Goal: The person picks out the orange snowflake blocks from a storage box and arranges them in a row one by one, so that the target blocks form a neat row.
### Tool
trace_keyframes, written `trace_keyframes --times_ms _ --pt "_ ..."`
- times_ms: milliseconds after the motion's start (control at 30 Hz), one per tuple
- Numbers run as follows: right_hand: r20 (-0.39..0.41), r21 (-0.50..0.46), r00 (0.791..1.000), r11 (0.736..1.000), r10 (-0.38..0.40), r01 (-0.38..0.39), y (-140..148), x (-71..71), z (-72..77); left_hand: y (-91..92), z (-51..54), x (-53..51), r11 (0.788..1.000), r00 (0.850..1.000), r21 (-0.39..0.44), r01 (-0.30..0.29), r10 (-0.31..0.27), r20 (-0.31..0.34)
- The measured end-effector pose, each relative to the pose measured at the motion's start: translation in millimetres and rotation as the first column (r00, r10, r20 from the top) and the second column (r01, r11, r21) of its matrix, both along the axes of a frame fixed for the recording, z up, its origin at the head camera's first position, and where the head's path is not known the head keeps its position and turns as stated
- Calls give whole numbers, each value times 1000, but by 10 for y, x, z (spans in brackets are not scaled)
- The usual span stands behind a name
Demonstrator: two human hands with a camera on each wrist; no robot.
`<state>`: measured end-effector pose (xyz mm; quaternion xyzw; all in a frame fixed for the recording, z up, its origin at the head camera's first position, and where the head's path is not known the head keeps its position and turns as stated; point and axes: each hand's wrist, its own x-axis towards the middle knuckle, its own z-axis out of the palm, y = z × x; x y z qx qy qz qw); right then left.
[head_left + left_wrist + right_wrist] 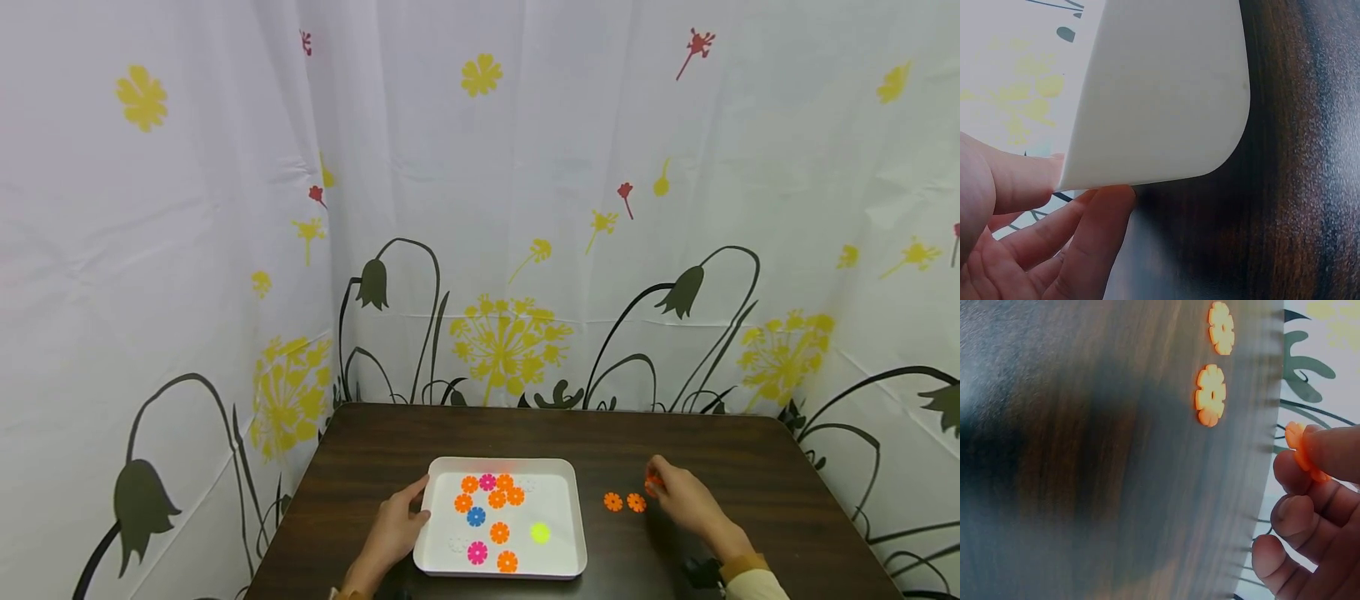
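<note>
The tray (558, 504) is gripped at its left edge by the left hand (392, 531), the rim being pinched between thumb and fingertips. An orange disc (1297, 442) is pinched between the thumb and forefinger of the right hand (686, 500), well apart from the tray's right wall. Between the two, a pair of orange discs (613, 502) is laid side by side on the table (465, 429), and a gap of dark wood is left between them and the tray. Inside the tray, most discs are gathered toward the left and middle; one orange disc (507, 562) is set near the near wall. A yellow disc (540, 532) is placed apart, with white floor left between it and the right wall. Beyond the far rim, a strip of wood is left before the table's far edge, which is backed by a curtain (420, 150).
</note>
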<state>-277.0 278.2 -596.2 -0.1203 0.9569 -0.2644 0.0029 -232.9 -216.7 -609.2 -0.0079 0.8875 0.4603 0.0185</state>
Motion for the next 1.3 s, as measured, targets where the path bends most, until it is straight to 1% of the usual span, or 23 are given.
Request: trace_keyframes --times_ms 233,567,800,900,1033,1133,1300 --pt "-13 -17 1000 1000 -13 13 79 24 -26 -8 -4 -16 1000 1000 -15 8 -8 -7" --pt "13 -15 999 999 -30 30 174 3 -89 -15 -19 -10 1000 1000 -2 6 -6 -14" --pt "38 -30 999 999 -38 39 189 42 -120 -14 -20 -13 1000 1000 -5 11 -11 -16" --pt "50 -45 998 998 -40 42 196 53 -163 -12 -13 -14 1000 1000 -12 10 -10 -4" --pt "80 -57 995 997 -53 58 213 51 -237 -5 -4 -11 1000 1000 -14 11 -11 -4" --pt "107 -56 992 995 -74 80 223 35 -302 -1 -3 -6 1000 1000 -13 15 -15 -10" --pt "115 -56 991 995 -74 81 223 -6 -359 -2 3 -10 1000 1000 -14 12 -12 -9"
